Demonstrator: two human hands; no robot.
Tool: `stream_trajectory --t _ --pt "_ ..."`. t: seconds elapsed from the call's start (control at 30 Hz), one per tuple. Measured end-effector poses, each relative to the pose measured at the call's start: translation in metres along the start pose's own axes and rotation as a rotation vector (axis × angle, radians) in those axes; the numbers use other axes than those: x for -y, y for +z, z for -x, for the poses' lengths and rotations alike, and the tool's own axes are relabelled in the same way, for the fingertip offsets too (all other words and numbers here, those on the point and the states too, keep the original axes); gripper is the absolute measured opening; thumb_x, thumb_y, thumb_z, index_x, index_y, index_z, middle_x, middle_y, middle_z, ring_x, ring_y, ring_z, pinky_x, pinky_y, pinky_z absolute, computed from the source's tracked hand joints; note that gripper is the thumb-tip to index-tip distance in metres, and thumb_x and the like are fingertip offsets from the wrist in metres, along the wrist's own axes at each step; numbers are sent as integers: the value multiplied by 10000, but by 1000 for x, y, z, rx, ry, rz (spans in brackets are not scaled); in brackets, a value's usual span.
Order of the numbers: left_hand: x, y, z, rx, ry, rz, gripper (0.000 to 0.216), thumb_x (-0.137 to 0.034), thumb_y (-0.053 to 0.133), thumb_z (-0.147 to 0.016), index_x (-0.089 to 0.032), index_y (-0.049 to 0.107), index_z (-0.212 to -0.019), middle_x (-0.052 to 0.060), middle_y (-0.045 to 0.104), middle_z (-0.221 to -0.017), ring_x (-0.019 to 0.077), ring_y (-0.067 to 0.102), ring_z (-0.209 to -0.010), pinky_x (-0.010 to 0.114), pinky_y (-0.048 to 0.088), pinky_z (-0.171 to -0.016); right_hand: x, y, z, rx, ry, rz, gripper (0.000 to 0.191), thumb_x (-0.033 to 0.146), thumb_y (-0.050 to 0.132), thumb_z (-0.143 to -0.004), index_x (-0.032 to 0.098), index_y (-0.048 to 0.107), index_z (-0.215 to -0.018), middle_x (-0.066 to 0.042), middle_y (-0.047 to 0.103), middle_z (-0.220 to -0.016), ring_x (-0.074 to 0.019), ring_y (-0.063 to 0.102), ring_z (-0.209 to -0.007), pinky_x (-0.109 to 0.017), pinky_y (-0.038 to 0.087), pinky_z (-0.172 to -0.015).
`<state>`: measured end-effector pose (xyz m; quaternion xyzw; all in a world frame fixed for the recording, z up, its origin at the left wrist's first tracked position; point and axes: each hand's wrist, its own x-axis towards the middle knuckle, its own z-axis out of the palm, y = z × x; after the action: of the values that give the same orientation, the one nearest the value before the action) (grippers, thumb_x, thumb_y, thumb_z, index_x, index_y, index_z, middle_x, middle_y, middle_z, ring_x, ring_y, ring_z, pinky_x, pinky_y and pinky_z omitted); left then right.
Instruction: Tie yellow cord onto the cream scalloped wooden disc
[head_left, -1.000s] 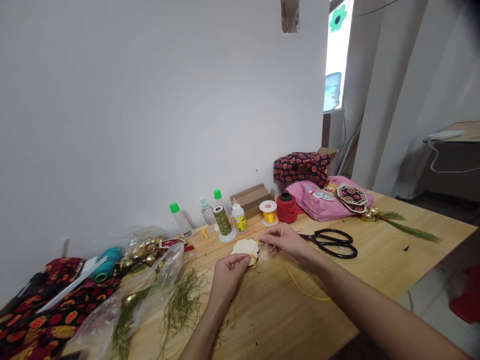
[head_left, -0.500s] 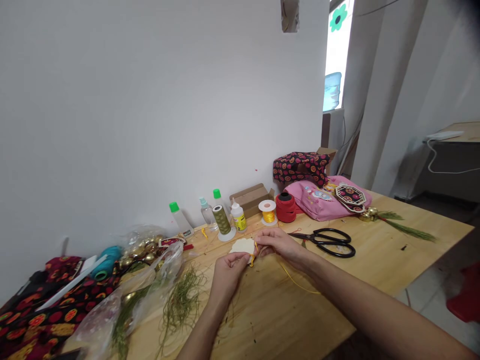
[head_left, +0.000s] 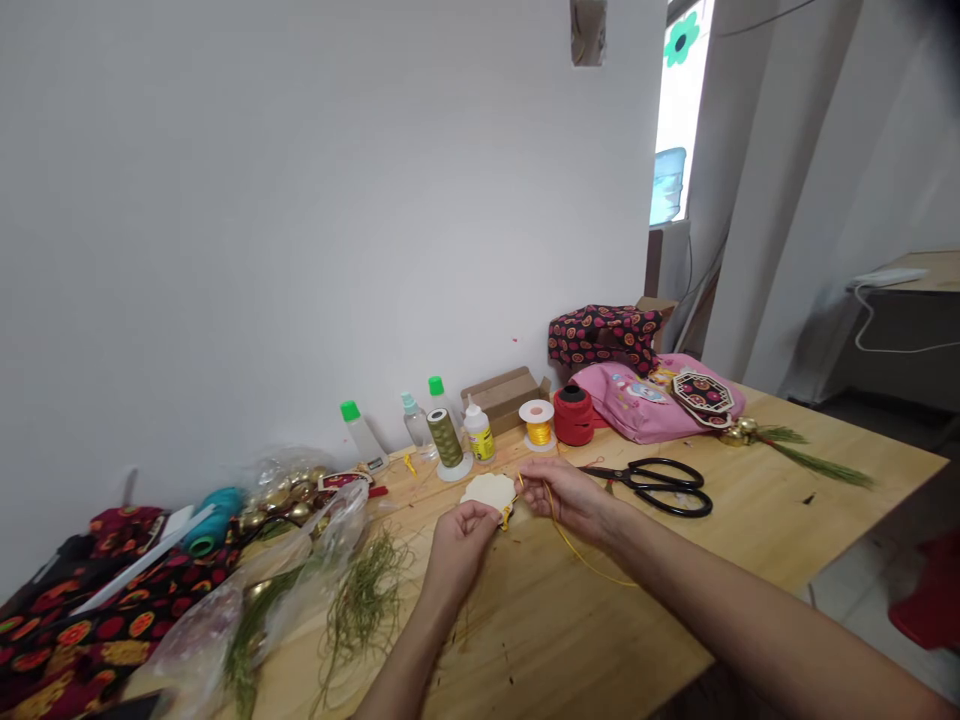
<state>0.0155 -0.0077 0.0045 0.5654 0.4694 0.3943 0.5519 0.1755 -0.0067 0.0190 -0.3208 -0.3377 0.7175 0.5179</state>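
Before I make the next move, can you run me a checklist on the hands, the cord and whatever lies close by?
1. Left hand pinching the cream scalloped piece by its edge: ok.
2. Right hand holding the yellow cord at the fingertips: ok.
3. Cord's far end in sight: not ok, it passes out of view at the right forearm.
4. Yellow knot at the piece's edge tight: cannot tell, too small.
5. Glue bottle upright: ok.
6. Scissors not in either hand: ok.

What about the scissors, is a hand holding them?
No, the scissors lie on the table, and the right hand pinches yellow string.
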Motion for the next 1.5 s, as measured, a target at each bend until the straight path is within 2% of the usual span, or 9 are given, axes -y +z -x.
stream_trajectory --t 0.17,0.27,0.37,0.47,0.77,1.0,1.27,1.43,1.5 --pt "2 0 0 -34 25 -77 238 -342 605 -575 -108 567 -571 -80 411 -349 20 270 -303 152 153 -347 4 3 1 -36 -70 73 119 133 496 -649 100 473 -538 17 516 -484 22 221 -310 -114 101 -294" --pt "-1 -1 2 -13 28 -54 262 -353 608 -575 -102 617 -648 -46 507 -386 45 366 -334 156 236 -368 7 3 3 -49 -80 89 101 156 495 -654 110 470 -568 22 517 -508 18 193 -313 -129 71 -300" --pt "-4 -2 4 51 40 -6 292 -347 608 -584 -113 652 -753 27 646 -564 116 521 -498 195 367 -488 7 2 4 -16 -66 99 106 200 510 -665 114 482 -610 28 508 -544 17 173 -316 -141 47 -301" --pt "-5 -2 4 64 67 -19 269 -330 610 -588 -123 667 -751 55 678 -678 143 553 -572 212 389 -539 5 1 2 14 -41 95 136 237 527 -667 112 496 -624 51 450 -516 15 153 -321 -146 30 -303" --pt "-3 -1 3 -2 41 -104 230 -322 620 -566 -108 669 -635 36 651 -533 126 524 -463 192 345 -448 2 2 1 -11 -7 164 176 225 506 -666 113 493 -530 98 280 -372 -3 114 -320 -165 29 -305" --pt "-3 -3 3 47 18 -32 259 -327 623 -563 -120 675 -711 54 674 -606 148 559 -522 223 395 -512 7 1 3 -30 -21 171 143 243 525 -657 114 504 -599 38 488 -515 10 138 -316 -173 17 -311" --pt "-6 -2 3 9 51 -108 233 -322 643 -544 -113 676 -640 55 672 -599 157 560 -547 225 398 -531 5 8 4 -117 -71 263 155 255 507 -657 126 502 -572 66 431 -409 -7 121 -305 -185 42 -315" --pt "-3 -7 2 21 37 -64 232 -329 639 -557 -120 670 -655 44 674 -608 141 555 -531 213 395 -529 5 5 -1 -195 -220 419 133 179 509 -624 130 520 -502 29 501 -475 -34 345 -400 -164 218 -365" --pt "-1 -9 1 -8 40 -52 249 -338 638 -558 -119 669 -673 49 678 -630 146 562 -545 216 399 -539 6 0 -2 -170 -201 449 144 165 511 -611 134 502 -470 44 458 -437 -36 334 -394 -162 217 -365"
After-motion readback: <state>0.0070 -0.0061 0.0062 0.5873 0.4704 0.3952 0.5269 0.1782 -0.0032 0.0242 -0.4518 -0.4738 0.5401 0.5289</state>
